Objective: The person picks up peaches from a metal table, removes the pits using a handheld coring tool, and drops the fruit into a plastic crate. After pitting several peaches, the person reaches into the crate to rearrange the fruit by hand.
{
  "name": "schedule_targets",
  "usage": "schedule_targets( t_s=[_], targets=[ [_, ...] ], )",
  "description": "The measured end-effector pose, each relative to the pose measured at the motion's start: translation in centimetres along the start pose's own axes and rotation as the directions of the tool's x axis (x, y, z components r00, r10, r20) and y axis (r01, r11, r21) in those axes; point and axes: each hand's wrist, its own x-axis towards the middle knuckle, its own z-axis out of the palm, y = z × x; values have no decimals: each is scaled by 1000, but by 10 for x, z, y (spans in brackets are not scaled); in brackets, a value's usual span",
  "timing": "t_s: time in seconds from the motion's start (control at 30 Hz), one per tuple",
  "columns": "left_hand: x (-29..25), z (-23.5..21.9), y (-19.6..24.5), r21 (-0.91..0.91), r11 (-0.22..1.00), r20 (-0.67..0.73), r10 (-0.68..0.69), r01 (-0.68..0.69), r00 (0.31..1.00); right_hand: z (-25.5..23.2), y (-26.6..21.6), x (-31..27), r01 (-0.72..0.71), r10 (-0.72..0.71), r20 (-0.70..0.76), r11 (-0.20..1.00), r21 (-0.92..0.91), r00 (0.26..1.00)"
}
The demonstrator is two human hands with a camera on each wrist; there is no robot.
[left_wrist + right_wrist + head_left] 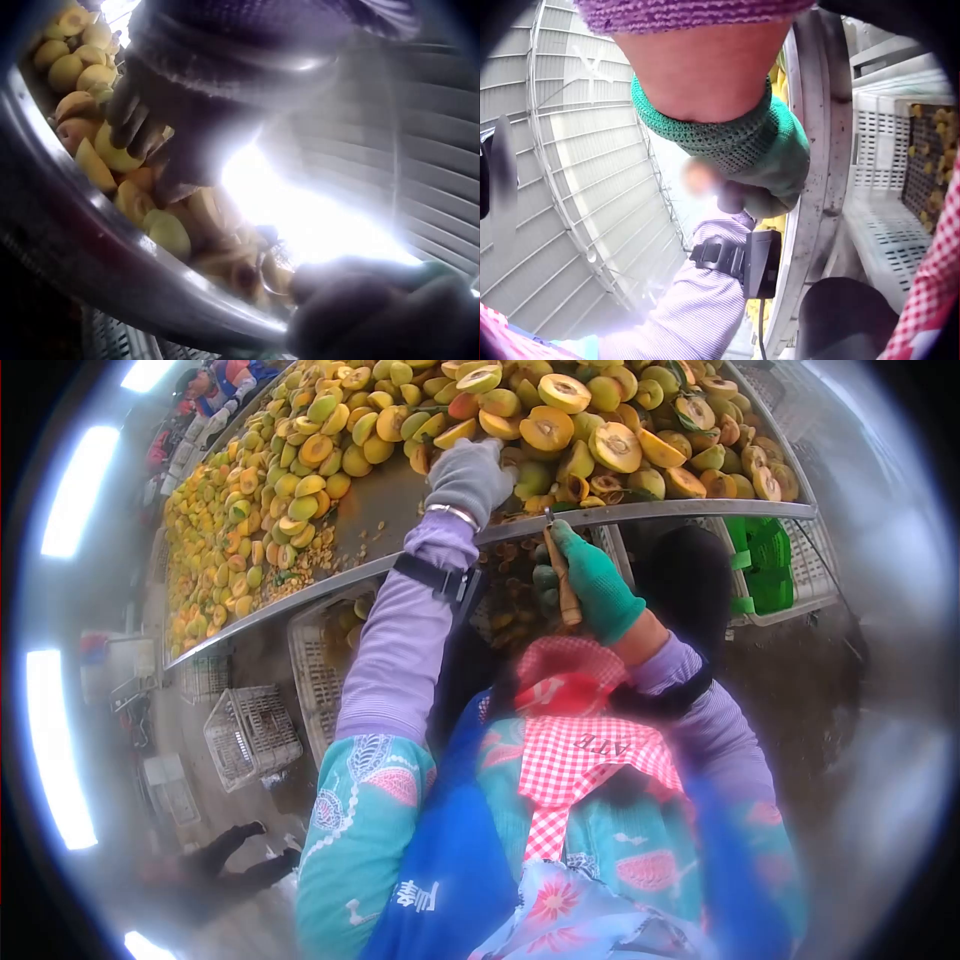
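Note:
My left hand (pixel 470 478), in a grey glove, reaches into the halved yellow-orange fruit (pixel 548 428) at the metal table's edge. In the left wrist view, that hand's fingers (pixel 133 124) are bent and apart from the thumb, touching or just above the fruit (pixel 116 154); no fruit is clearly held. Beside the rim, my right hand (pixel 598 582), green-gloved, grips a tool's wooden handle (pixel 562 575). The tool's curved metal end (pixel 264 271) lies close to cut fruit in the left wrist view. In the right wrist view, the green glove (pixel 769 154) hides most of the tool.
The table's metal rim (pixel 640 513) runs in front of me. Below it stand a pale crate (pixel 316 670) and a crate with a green item (pixel 768 565). Another crate (pixel 252 736) is on the floor at left. Other people (pixel 213 390) are at the far left.

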Motion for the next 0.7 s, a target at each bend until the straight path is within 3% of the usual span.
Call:
schedule_targets(
  t_s=[0.13,0.23,0.37,0.43,0.5,0.53,0.57,0.6,0.63,0.7],
  targets=[
    [26,2,-2,19,996,200,76,-82,977,-21,-1,-2,93,-97,-87,994,-53,991],
    [31,5,-7,180,970,207,126,-165,970,-4,-6,1,170,-182,-99,978,-120,978],
    [46,-3,2,249,959,232,73,-132,970,6,-1,0,202,-220,-148,971,-125,964],
    [49,0,1,201,957,238,160,-210,958,2,1,1,279,-302,-135,946,-166,944],
    [31,12,-19,22,967,-71,254,-253,964,0,1,1,406,-436,-62,874,-267,898],
    [22,5,-28,-195,964,-77,167,-179,983,8,-1,2,436,-509,-120,819,-373,853],
    [11,-2,-38,-404,911,-52,69,-84,996,13,-2,4,496,-588,-43,717,-489,808],
    [-5,-6,-46,-591,806,1,-33,28,999,17,-2,7,540,-641,47,601,-589,766],
    [-26,-8,-49,-905,411,111,-20,110,994,22,0,11,574,-672,151,470,-670,725],
    [-49,3,-65,-954,-228,157,181,197,971,42,-1,15,546,-654,273,255,-798,705]
  ],
)
